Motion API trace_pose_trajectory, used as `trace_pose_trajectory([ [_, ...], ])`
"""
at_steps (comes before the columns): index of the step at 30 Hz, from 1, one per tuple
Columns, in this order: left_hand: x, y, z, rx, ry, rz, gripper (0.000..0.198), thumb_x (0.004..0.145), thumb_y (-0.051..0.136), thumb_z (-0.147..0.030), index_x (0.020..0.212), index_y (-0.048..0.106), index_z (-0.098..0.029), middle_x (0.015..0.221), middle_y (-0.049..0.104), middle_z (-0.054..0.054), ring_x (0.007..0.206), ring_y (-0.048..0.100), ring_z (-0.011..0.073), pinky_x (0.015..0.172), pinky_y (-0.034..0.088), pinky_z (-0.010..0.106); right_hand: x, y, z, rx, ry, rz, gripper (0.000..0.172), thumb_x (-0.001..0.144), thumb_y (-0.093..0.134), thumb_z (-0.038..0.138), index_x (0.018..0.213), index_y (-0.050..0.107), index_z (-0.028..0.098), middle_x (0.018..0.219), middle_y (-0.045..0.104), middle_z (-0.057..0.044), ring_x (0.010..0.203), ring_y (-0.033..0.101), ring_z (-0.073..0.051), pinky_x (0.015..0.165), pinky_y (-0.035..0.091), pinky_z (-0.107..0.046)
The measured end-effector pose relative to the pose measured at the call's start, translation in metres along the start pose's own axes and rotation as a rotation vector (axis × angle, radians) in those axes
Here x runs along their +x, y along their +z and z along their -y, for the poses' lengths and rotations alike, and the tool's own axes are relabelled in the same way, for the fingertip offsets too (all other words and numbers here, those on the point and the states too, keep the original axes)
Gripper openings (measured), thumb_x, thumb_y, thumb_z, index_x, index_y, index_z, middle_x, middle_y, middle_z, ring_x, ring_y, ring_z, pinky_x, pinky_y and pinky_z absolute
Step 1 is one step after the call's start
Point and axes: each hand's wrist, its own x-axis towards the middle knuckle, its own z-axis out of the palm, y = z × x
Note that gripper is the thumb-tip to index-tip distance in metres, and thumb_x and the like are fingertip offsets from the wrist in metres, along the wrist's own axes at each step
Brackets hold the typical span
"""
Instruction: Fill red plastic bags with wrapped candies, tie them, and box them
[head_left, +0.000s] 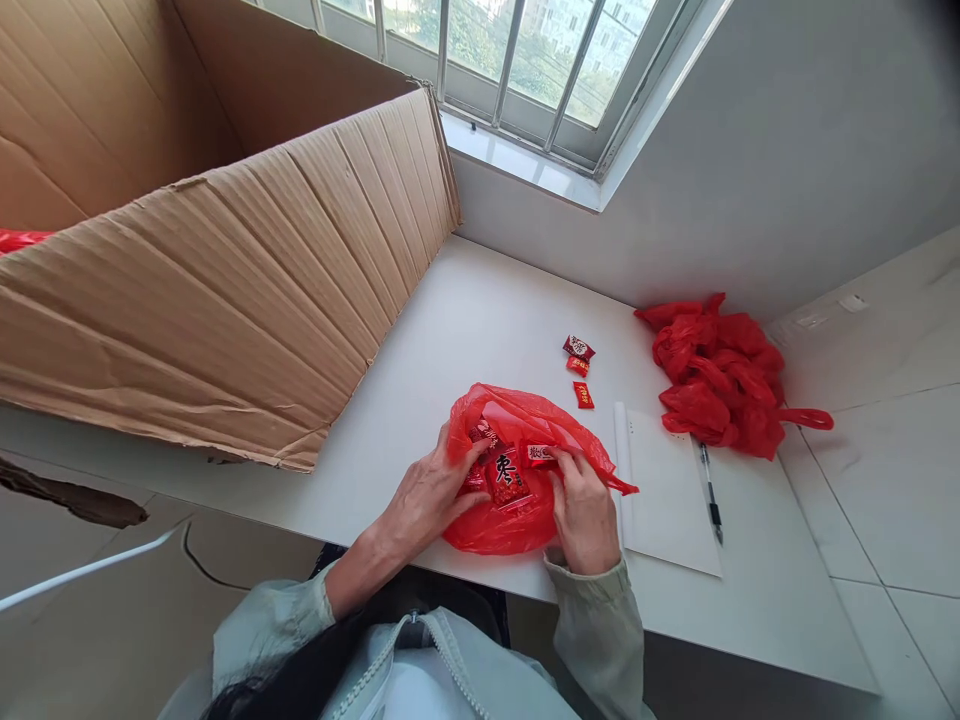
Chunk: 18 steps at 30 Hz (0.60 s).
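"While the right hand (589,515) pinches a packet (538,454), what's the left hand (424,492) gripping?"

"Can't tell; its fingers reach into the bag (495,538) between both hands. Best spread it wide."

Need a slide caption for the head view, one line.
Left hand and right hand at the mouth of an open, thin red plastic bag holding red wrapped packets on a white table.
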Motion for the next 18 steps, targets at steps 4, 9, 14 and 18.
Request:
trace_pose_trajectory([
  [4,0.0,0.001,0.001,0.003,-0.018,0.008,0.057,0.085,0.059,-0.035,0.138,0.037,-0.033,0.137,0.043,0.01,0.109,0.06,0.0281,0.087,0.054,0.044,0.007,0.011,-0.004,-0.198,-0.09,-0.011,0.046,0.084,0.04,0.007,0.127,0.052,0.015,0.124,0.058,-0.012,0.107,0.055,-0.027,0.083,0.047,-0.038],
  [9,0.0,0.0,-0.002,0.015,-0.033,0.022,0.059,0.086,0.057,-0.035,0.14,0.035,-0.031,0.136,0.044,0.01,0.105,0.062,0.0284,0.086,0.054,0.044,0.016,0.01,0.003,-0.334,-0.089,0.02,0.039,0.074,0.045,0.002,0.106,0.062,0.016,0.108,0.061,-0.013,0.094,0.051,-0.028,0.082,0.044,-0.041],
  [14,0.0,0.004,0.001,0.025,-0.048,0.033,0.063,0.085,0.058,-0.037,0.142,0.031,-0.031,0.138,0.043,0.011,0.105,0.061,0.0286,0.087,0.054,0.042,0.024,-0.004,-0.001,-0.178,-0.111,0.056,0.026,0.072,0.053,0.012,0.097,0.06,0.016,0.1,0.06,-0.01,0.094,0.052,-0.026,0.083,0.043,-0.038],
  [18,0.0,0.004,0.001,-0.016,-0.051,0.028,0.065,0.086,0.058,-0.04,0.143,0.027,-0.033,0.138,0.045,0.009,0.11,0.059,0.0288,0.09,0.052,0.042,0.027,-0.006,0.0,0.001,0.0,0.058,0.024,0.078,0.057,0.026,0.1,0.058,0.017,0.093,0.064,-0.008,0.084,0.058,-0.023,0.075,0.044,-0.034],
])
